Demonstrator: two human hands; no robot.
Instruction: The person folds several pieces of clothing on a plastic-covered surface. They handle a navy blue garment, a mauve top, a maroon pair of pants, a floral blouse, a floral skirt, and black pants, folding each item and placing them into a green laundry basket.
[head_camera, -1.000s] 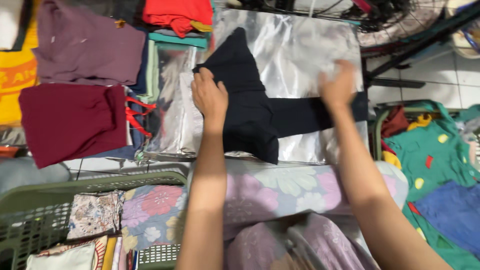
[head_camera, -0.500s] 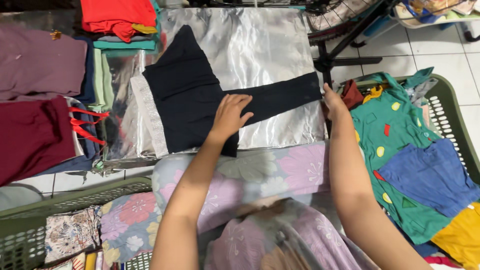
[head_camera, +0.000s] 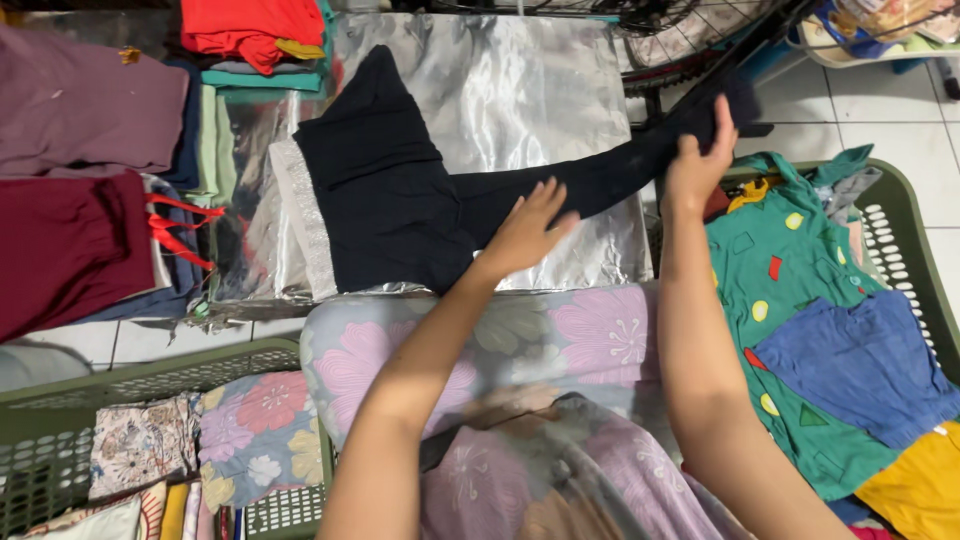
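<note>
A shiny silver mat (head_camera: 520, 90) lies on a white tiled floor (head_camera: 880, 110), with a fan's wire guard beyond it. On the mat lies one dark garment (head_camera: 390, 200). The left hand (head_camera: 525, 230) rests flat on its middle, fingers spread. The right hand (head_camera: 698, 160) is closed on the garment's long end, lifted off the mat's far right edge. Two green baskets hold clothes: one (head_camera: 900, 240) just right of the right hand, one (head_camera: 150, 385) below-left of the left hand. Folded piles (head_camera: 90, 170) sit well left.
</note>
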